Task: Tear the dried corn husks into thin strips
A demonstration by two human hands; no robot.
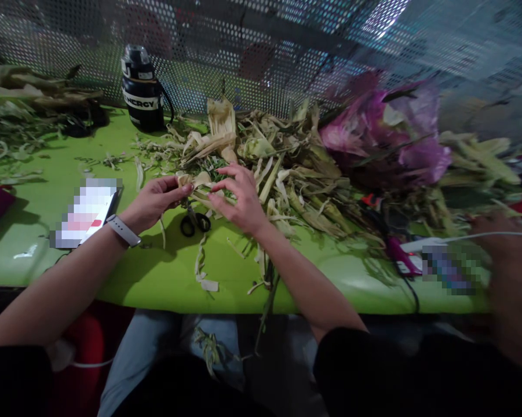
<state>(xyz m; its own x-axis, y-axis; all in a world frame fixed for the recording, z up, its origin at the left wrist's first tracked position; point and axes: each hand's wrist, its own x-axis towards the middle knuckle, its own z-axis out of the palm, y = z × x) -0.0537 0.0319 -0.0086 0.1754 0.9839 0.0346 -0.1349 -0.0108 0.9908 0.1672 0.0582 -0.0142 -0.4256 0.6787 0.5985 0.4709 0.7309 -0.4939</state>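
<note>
My left hand [165,194], with a white band on its wrist, pinches a folded piece of pale dried corn husk [185,180] between thumb and fingers. Just to its right is my right hand [240,197], its fingers bent a little and apart, close to the husk's right end. I cannot tell whether its fingertips touch the husk. Black-handled scissors [194,223] lie on the green table below both hands, their blades partly hidden. Behind the hands spreads a heap of dried corn husks [304,191], with a broad pale husk [221,121] standing up from it.
A black bottle [142,95] stands at the back left, and a lit phone [87,214] lies by my left forearm. A pink plastic bag [386,133] rests at the back right. At right are another person's blurred hand [502,243], a phone [452,269] and cables.
</note>
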